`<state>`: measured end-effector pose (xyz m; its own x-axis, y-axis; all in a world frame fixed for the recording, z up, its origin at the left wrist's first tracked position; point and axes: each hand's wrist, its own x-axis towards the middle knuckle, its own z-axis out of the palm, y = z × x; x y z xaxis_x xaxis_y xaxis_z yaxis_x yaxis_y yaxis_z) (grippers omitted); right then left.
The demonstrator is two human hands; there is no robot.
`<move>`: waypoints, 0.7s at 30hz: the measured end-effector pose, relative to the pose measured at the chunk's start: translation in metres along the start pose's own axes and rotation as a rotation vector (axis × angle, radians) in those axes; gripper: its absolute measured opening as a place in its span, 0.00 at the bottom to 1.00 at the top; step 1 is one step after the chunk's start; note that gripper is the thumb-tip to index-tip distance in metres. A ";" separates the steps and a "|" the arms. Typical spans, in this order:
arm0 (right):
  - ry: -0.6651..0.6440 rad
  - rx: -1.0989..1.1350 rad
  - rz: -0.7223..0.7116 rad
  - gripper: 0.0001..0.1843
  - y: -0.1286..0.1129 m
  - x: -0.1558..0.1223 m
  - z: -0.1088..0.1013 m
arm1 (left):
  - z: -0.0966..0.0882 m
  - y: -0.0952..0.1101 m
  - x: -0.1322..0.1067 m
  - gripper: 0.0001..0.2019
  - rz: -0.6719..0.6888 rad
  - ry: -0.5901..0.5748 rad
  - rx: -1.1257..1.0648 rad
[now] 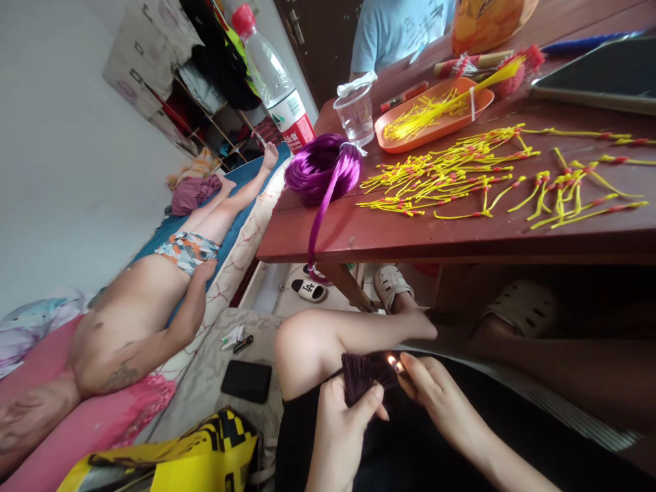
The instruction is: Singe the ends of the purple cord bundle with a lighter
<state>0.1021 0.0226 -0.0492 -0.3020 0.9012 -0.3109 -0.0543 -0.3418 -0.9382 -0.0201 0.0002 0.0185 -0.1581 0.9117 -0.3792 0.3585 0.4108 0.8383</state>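
Observation:
A bundle of dark purple cords (357, 377) is pinched in my left hand (344, 417), its cut ends fanned out above the thumb. Close beside it, my right hand (435, 389) grips a lighter (399, 367) with a small flame burning at its tip. Most of the lighter's body is hidden by my fingers. The flame is near the right side of the bundle; whether it touches the cords I cannot tell. Both hands are over my lap, below the table's edge.
On the red-brown table (328, 236) lie a purple cord coil (322, 167), knotted yellow cords (451, 171), an orange tray (410, 142), a plastic cup (354, 113) and a bottle (277, 89). A person lies on the bed at left; another sits across the table.

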 end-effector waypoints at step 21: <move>-0.009 -0.103 -0.033 0.24 -0.005 -0.003 0.002 | 0.003 0.002 -0.001 0.10 0.082 0.151 0.243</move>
<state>0.1008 0.0212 -0.0437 -0.3107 0.9087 -0.2789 0.0335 -0.2828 -0.9586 -0.0168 -0.0001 0.0192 -0.2480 0.9394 -0.2366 0.5827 0.3397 0.7383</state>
